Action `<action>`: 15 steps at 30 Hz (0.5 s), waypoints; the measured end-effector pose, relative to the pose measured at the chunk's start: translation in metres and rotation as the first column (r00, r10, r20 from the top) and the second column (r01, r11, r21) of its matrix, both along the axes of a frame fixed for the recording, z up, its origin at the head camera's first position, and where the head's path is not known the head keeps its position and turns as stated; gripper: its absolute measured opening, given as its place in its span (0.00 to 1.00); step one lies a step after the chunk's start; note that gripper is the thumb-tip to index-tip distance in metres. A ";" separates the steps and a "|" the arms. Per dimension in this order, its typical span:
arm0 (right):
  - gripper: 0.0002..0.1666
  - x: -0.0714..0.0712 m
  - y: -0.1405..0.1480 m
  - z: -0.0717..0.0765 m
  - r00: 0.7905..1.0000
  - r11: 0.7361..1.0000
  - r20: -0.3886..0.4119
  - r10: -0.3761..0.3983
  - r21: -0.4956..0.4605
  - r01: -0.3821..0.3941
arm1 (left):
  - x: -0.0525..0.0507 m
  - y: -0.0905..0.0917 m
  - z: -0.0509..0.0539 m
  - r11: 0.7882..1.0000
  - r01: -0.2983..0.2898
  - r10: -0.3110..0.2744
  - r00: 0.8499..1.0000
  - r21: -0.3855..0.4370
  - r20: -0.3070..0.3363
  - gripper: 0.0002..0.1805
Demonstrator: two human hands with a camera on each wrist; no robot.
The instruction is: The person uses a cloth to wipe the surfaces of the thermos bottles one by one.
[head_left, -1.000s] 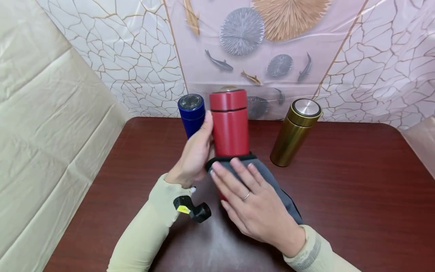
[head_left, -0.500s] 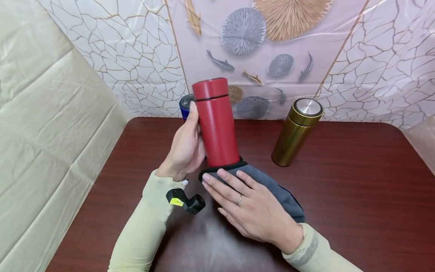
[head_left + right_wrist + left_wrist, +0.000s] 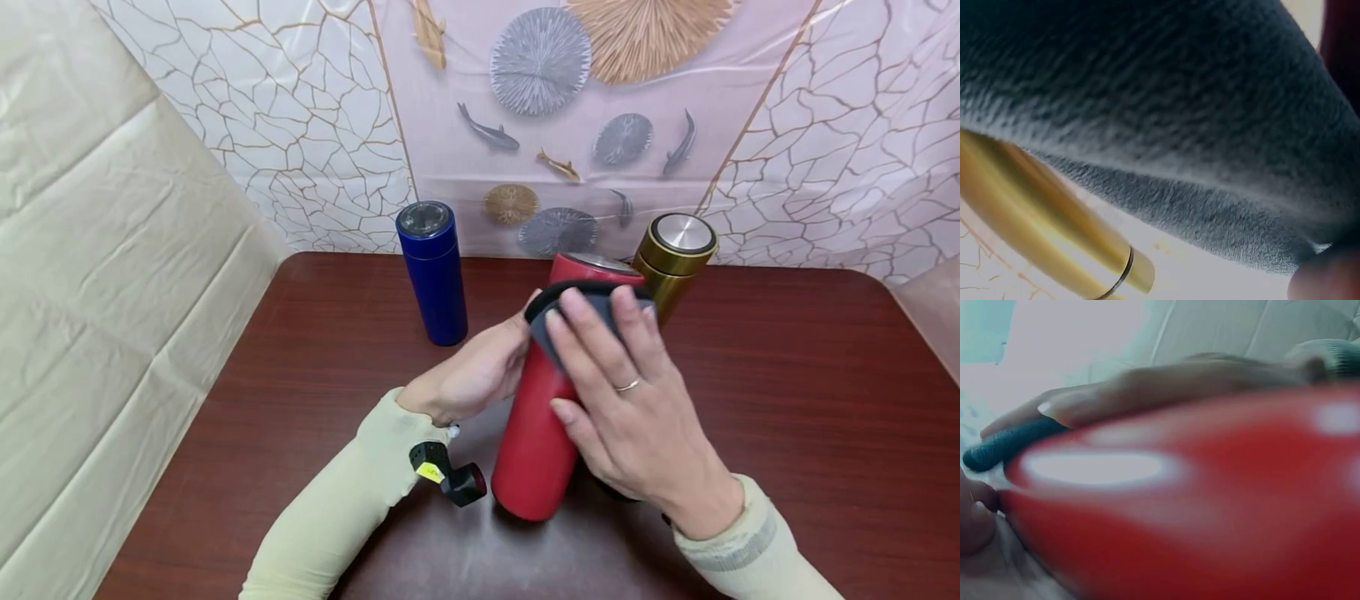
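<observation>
A red vacuum flask (image 3: 534, 450) with a metal-topped lid leans to the right above the table. My left hand (image 3: 476, 379) grips it from the left near its upper part; some of those fingers are hidden. With fingers nearly straight, my right hand (image 3: 648, 421) presses a grey, black-edged cloth (image 3: 551, 346) against the flask's upper front. The left wrist view is filled by the red flask (image 3: 1210, 506), with right-hand fingers (image 3: 1141, 394) lying over it. In the right wrist view, the fuzzy cloth (image 3: 1147, 106) hangs in folds.
A blue flask (image 3: 437, 287) stands upright on the brown table (image 3: 322, 350), left of the hands. Behind the red one stands a gold flask (image 3: 672, 262), partly covered by it and the right hand. A patterned sheet (image 3: 300, 108) hangs along the back edge.
The red flask has moved right, from in front of the blue flask to in front of the gold one, and now tilts right. My right hand and the cloth have shifted up and right.
</observation>
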State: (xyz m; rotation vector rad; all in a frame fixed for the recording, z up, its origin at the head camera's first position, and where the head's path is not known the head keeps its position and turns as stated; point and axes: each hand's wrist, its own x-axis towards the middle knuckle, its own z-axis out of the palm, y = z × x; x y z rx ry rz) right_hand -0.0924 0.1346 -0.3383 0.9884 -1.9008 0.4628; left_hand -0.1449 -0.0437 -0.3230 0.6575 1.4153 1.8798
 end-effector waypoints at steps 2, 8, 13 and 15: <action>0.31 -0.001 0.004 0.006 1.000 0.998 0.005 0.021 -0.066 -0.020 | 0.001 0.002 -0.002 0.998 0.069 -0.069 0.998 -0.005 -0.012 0.33; 0.27 -0.004 0.011 0.010 0.993 0.985 0.031 0.115 -0.137 -0.110 | 0.002 0.000 -0.002 0.995 0.098 -0.099 0.995 -0.033 -0.027 0.32; 0.23 -0.006 0.017 0.010 0.998 0.995 0.040 0.056 -0.079 -0.053 | -0.001 -0.001 -0.003 0.998 0.064 -0.065 0.997 -0.021 -0.042 0.32; 0.23 -0.005 0.020 0.013 0.999 0.999 0.033 0.003 -0.043 -0.001 | -0.003 0.001 -0.004 0.998 0.058 -0.057 0.998 0.018 -0.041 0.31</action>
